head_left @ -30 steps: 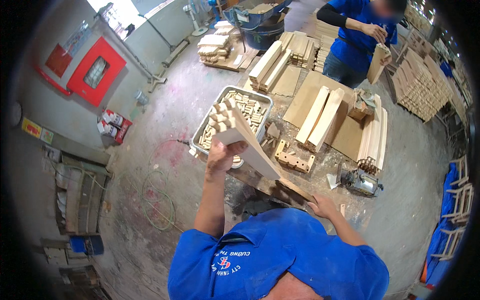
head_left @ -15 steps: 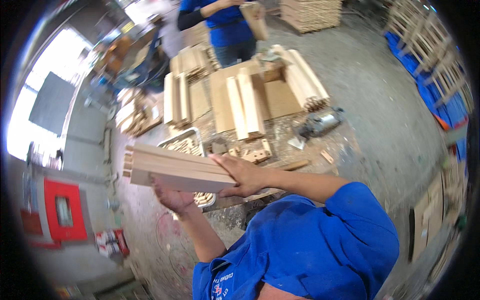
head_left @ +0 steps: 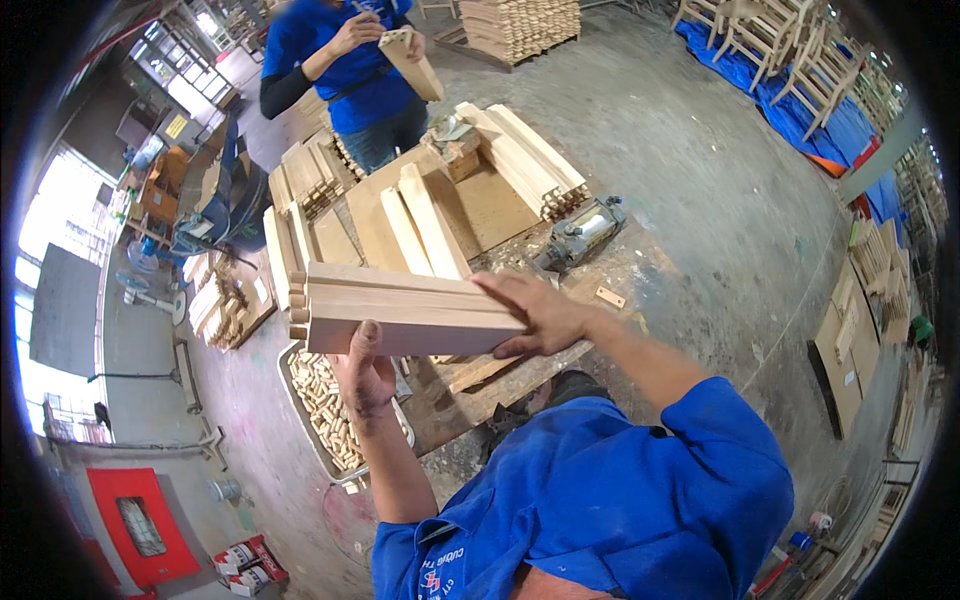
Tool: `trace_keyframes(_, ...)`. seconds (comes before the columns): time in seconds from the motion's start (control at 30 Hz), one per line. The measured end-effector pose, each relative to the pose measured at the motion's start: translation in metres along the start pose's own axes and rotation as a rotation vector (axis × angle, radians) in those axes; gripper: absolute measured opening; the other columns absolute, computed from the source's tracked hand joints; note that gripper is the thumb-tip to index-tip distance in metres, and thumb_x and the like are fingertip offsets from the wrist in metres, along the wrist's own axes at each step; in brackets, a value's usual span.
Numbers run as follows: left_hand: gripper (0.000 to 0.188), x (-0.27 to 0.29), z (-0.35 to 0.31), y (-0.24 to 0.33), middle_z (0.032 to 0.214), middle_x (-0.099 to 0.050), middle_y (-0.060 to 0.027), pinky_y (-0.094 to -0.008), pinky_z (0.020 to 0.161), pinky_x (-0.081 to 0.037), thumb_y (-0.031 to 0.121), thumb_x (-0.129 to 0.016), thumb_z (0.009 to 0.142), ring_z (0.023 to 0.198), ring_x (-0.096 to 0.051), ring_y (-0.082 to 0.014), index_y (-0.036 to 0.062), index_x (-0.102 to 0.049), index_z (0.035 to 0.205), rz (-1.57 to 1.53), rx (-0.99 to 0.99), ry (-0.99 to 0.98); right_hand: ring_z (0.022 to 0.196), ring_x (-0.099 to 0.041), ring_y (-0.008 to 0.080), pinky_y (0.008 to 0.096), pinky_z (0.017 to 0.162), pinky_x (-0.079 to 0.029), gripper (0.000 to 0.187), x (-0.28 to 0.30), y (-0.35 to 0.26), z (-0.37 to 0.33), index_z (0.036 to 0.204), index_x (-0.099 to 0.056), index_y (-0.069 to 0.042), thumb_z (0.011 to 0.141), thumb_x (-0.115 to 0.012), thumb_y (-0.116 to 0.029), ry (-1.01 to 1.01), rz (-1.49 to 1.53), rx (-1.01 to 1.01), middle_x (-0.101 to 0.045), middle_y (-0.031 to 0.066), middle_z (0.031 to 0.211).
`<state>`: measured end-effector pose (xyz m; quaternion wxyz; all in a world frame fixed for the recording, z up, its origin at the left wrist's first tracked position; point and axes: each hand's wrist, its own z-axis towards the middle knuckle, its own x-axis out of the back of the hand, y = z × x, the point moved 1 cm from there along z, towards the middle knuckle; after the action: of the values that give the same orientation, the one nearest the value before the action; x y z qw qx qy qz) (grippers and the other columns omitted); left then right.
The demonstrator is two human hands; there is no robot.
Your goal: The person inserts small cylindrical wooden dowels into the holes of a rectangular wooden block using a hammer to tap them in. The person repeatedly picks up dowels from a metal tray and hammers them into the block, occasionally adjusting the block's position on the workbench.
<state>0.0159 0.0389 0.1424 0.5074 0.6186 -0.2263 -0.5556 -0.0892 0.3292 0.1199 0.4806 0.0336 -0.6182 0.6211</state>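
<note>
A bundle of pale wooden slats lies sideways between my two hands, above the near edge of the workbench. Rounded ends stick out at its left side. My left hand supports it from below near that end, thumb pressed up against the near face and the other fingers mostly hidden. Around the right end my right hand is closed, fingers over the top and thumb low on the near face. Below my left hand stands a metal tray full of short wooden dowels.
On the bench lie more slats, two loose slats on cardboard and a metal power tool. Across it a person in blue holds a wooden piece. Wooden chairs stand far right.
The view has swung, so the bench and the person sit further left. My left thumb now shows against the bundle's near face; my right hand stays on its right end.
</note>
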Motion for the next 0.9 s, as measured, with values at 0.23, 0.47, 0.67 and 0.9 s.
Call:
trace_keyframes(0.23, 0.057, -0.136, 0.057, -0.052, 0.13, -0.068, -0.0076, -0.035, 0.093, -0.06, 0.028, -0.084, 0.099, 0.116, -0.068, -0.017, 0.0044, -0.059, 0.145, -0.053, -0.159, 0.251, 0.113, -0.065, 0.034, 0.046, 0.096, -0.054, 0.072, 0.091, 0.049, -0.036, 0.144, -0.063, -0.006, 0.087, -0.092, -0.039, 0.716, -0.306, 0.056, -0.067, 0.0184, 0.123)
trace_keyframes(0.47, 0.058, -0.212, 0.113, -0.12, 0.138, -0.062, -0.0097, -0.0454, 0.099, -0.063, 0.04, -0.08, 0.101, 0.124, -0.066, -0.0257, 0.0122, -0.058, 0.146, -0.154, -0.063, 0.418, 0.113, -0.065, 0.0182, 0.0409, 0.096, -0.054, 0.045, 0.056, 0.088, -0.004, 0.14, -0.06, -0.009, 0.114, -0.06, -0.046, 0.519, 1.425, -0.431, -0.071, 0.0055, 0.121)
trace_keyframes(0.67, 0.061, -0.254, 0.108, -0.192, 0.149, -0.057, -0.0122, -0.0476, 0.107, -0.058, 0.041, -0.08, 0.101, 0.134, -0.06, -0.0302, 0.0081, -0.059, 0.147, -0.127, 0.076, 0.418, 0.125, -0.062, 0.0209, 0.046, 0.103, -0.053, 0.05, 0.092, 0.158, 0.03, 0.146, -0.06, -0.014, 0.115, -0.053, -0.053, 0.833, 1.827, -0.286, -0.069, 0.0046, 0.131)
trace_keyframes(0.9, 0.052, -0.221, 0.062, -0.241, 0.134, -0.071, -0.0122, -0.0334, 0.103, -0.058, 0.02, -0.082, 0.1, 0.119, -0.07, -0.0195, -0.0002, -0.059, 0.142, 0.476, 0.321, -0.155, 0.093, -0.074, 0.0177, 0.0329, 0.079, -0.062, 0.043, 0.159, 0.255, 0.011, 0.126, -0.069, -0.01, 0.11, -0.063, -0.049, 0.844, 1.66, -0.466, -0.077, 0.0058, 0.11)
